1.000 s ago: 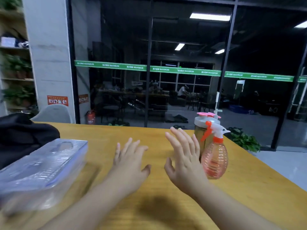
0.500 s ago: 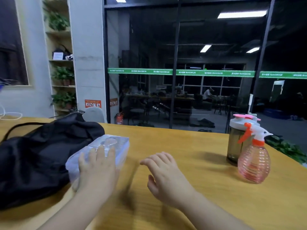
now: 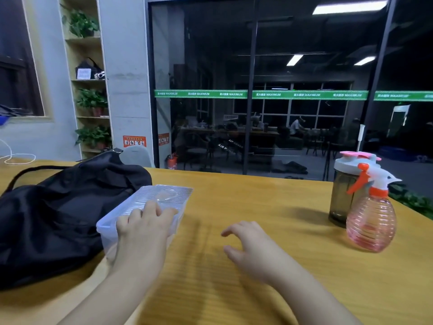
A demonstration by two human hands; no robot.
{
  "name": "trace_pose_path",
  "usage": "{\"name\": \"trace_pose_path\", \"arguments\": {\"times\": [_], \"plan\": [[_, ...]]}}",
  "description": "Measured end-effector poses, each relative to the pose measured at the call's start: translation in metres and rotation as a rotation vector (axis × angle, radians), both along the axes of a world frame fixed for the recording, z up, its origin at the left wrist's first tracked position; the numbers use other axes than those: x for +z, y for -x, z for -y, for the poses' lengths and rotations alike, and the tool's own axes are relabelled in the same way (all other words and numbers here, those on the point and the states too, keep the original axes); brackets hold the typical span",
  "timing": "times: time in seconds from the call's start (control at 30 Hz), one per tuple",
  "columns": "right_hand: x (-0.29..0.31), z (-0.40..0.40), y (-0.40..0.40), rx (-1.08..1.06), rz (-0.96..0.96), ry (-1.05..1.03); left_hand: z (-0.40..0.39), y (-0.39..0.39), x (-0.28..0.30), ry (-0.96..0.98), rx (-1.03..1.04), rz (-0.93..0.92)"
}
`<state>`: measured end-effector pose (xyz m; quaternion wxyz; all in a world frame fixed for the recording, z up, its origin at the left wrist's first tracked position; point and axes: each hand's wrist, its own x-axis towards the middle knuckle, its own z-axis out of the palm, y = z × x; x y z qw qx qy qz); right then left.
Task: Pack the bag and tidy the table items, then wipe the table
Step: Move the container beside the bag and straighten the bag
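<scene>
On the table, head view: a yellow wooden table (image 3: 269, 207) fills the lower frame, with a dark glass wall behind it.
Left hand: the left hand (image 3: 143, 233) lies on the near end of a clear, ribbed rectangular plastic box (image 3: 159, 200); its fingers rest fairly straight over the lid, and I cannot tell whether the thumb grips the side.
Right hand: the right hand (image 3: 250, 247) hangs just above the bare wood, fingers loosely curled, holding nothing, well apart from the box.
Box: it lies left of centre, its left side touching a crumpled black fabric bag (image 3: 58, 212).
Bag: it lies on the table's left part, slumped.
Right side: a pink ribbed plastic spray bottle with an orange trigger (image 3: 371, 221) stands just in front of a smoky translucent shaker bottle with a pink lid (image 3: 342, 191).
</scene>
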<state>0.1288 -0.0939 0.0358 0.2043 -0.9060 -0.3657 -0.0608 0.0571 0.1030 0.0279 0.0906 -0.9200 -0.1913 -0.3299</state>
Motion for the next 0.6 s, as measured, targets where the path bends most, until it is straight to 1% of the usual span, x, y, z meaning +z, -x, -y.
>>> {"name": "trace_pose_path", "arguments": {"times": [0.13, 0.23, 0.37, 0.4, 0.47, 0.53, 0.6], "plan": [[0.018, 0.019, -0.004, -0.018, -0.059, -0.132, 0.013, -0.005, 0.009, -0.061, -0.170, 0.145], [0.025, 0.032, -0.011, -0.025, -0.145, -0.181, 0.028, -0.014, 0.015, -0.062, -0.292, 0.284], [0.033, 0.046, -0.027, -0.051, -0.230, -0.276, 0.062, -0.031, 0.026, -0.082, -0.443, 0.348], [0.034, 0.050, -0.031, -0.041, -0.297, -0.352, 0.074, -0.036, 0.030, -0.086, -0.478, 0.358], [0.032, 0.059, -0.036, 0.001, -0.483, -0.570, 0.102, -0.048, 0.035, -0.082, -0.551, 0.365], [0.028, 0.066, -0.042, -0.014, -0.548, -0.758, 0.129, -0.065, 0.039, -0.039, -0.610, 0.351], [0.025, 0.073, -0.049, -0.076, -0.616, -0.993, 0.152, -0.081, 0.040, -0.006, -0.643, 0.352]]}}
